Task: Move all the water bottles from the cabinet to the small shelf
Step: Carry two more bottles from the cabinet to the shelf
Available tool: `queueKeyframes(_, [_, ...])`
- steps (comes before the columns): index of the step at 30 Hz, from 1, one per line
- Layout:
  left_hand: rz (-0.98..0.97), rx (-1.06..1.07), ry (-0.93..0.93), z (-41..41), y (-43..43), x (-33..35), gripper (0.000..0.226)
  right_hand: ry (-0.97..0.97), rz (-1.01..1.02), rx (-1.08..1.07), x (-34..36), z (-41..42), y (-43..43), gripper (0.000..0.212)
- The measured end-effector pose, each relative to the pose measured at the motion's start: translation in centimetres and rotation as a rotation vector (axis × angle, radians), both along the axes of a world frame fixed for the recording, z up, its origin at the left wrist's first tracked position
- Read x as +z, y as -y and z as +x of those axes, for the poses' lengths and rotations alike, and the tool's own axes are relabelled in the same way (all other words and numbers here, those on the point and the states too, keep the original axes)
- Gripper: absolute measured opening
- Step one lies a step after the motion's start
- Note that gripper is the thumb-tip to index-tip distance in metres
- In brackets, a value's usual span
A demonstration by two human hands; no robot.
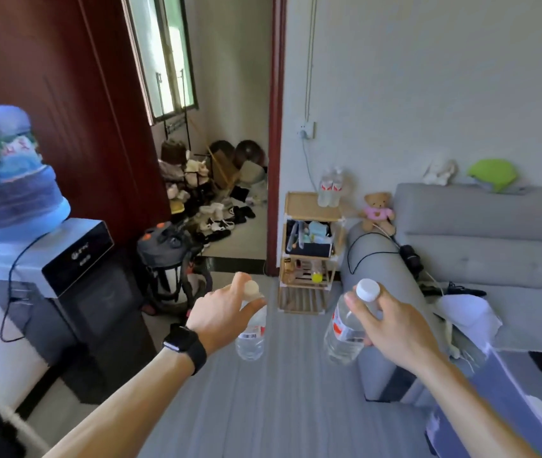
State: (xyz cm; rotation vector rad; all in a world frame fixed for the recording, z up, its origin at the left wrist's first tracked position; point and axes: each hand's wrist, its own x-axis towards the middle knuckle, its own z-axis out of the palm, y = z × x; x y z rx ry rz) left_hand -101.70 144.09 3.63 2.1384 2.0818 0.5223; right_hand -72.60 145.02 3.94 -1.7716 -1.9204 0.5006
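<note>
Fingers (359, 307) curled round bottle necks, both hands loaded.
Under the cap, left hand (220, 314) grips left bottle (251, 340); right hand (395, 327) grips right bottle (342, 338) likewise, both cap-up, the right one tilted. Shelf (296, 201) stands ahead at frame centre, well apart, right hand judged slightly nearer; two bottles (330, 188) occupy its top right.

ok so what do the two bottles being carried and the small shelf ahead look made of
Left-hand bottle and right-hand bottle: clear, glossy plastic, probably; the floor shows through them. Small shelf: pale, matte wood or bamboo, judging by its slatted bottom tier.
</note>
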Motion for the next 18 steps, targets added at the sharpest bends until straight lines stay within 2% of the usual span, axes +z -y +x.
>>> queueKeyframes(5, [-0.007, 0.053, 0.08, 1.4, -9.9, 0.4, 0.041, -0.001, -0.005, 0.004, 0.4, 1.5, -9.9, 0.055])
queueKeyframes(8, [-0.034, -0.008, -0.002, 2.3, -16.0, -0.6, 0.044, -0.016, -0.043, 0.017, 0.0, 1.8, -15.5, 0.06])
queueKeyframes(11, [-0.1, -0.074, -0.096, 2.7, -22.4, -2.0, 0.048, 0.0, -0.089, 0.011, -0.8, 1.7, -20.9, 0.053])
queueKeyframes(14, [-0.143, -0.129, -0.12, 2.6, -29.5, -3.0, 0.051, -0.001, -0.128, -0.015, -1.3, 1.9, -26.5, 0.042])
queueKeyframes(18, [-0.16, -0.186, -0.093, 2.5, -39.4, -3.0, 0.053, -0.076, -0.156, -0.088, -1.6, 2.4, -33.8, 0.042])
